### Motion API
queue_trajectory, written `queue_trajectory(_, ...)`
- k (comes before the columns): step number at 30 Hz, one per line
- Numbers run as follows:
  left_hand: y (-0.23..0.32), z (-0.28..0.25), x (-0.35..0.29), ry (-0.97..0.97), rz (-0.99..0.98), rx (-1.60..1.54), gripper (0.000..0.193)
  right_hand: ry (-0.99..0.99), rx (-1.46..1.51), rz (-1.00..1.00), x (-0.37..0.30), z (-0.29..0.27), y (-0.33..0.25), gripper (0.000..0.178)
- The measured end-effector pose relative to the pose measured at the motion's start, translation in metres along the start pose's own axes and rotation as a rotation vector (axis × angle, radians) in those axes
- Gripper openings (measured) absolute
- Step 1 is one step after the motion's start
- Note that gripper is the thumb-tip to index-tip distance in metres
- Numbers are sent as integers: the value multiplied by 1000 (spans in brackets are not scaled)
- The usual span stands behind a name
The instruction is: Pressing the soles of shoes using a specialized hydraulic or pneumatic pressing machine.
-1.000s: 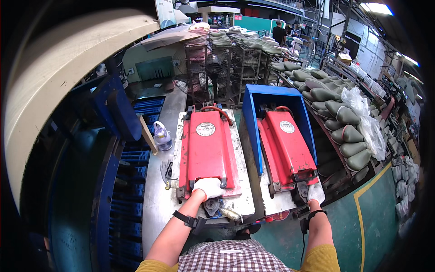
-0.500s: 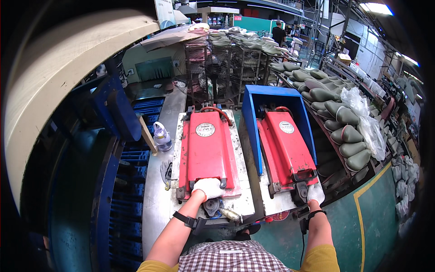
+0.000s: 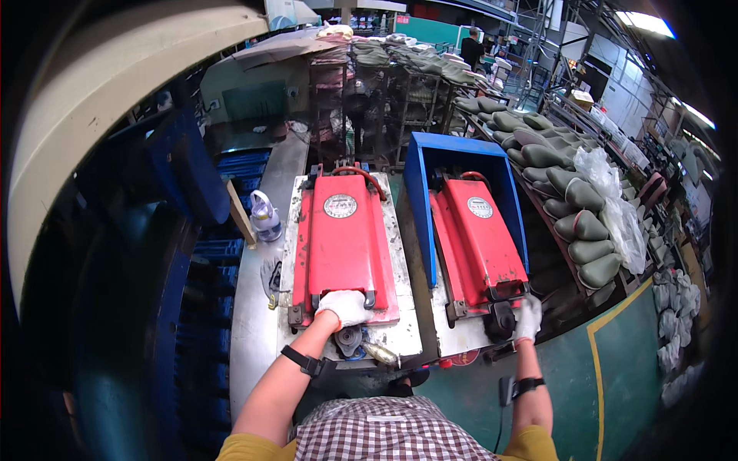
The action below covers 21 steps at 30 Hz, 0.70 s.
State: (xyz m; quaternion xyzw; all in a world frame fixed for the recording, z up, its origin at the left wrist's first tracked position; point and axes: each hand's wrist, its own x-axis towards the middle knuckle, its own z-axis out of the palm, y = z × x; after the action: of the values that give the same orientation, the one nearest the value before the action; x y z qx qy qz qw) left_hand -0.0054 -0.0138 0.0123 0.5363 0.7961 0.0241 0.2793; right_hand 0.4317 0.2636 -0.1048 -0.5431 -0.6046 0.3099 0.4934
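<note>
Two red box-like presses stand side by side on white, paint-worn bases: the left press [image 3: 346, 246] and the right press [image 3: 492, 238]. My left hand [image 3: 345, 308], in a white glove, is closed round the black handle at the near edge of the left press. Just below it a round grey metal part [image 3: 350, 341] shows. My right hand [image 3: 528, 317], gloved too, is at the near right corner of the right press, beside a black latch-like part [image 3: 502, 320]. Motion blurs its fingers. The right press's own black handle [image 3: 507, 289] is visible.
A blue hood [image 3: 460, 143] surrounds the back of the right press. On the metal bench [image 3: 257, 307] to the left stands a clear bottle [image 3: 265, 217]. Grey-green shoe-shaped pieces [image 3: 584, 227] and clear plastic [image 3: 624, 223] fill a rack on the right. A person [image 3: 471, 50] stands far back.
My right hand has moved up slightly along the side of the black part, which has shifted or turned. My left hand stays on the handle. The view has shifted a little.
</note>
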Motion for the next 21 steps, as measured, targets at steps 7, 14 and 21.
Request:
queue_trajectory(7,-2,-1,0,51,16,27,56,-1338,-110,115,-182,141,-165,42)
queue_trajectory(14,-10,4,2,42,-26,10,53,-1561,378,1149,-293,169,-157,51)
queue_trajectory(21,2,0,-5,121,53,-19,48,-2025,-116,764,-314,208,-188,66)
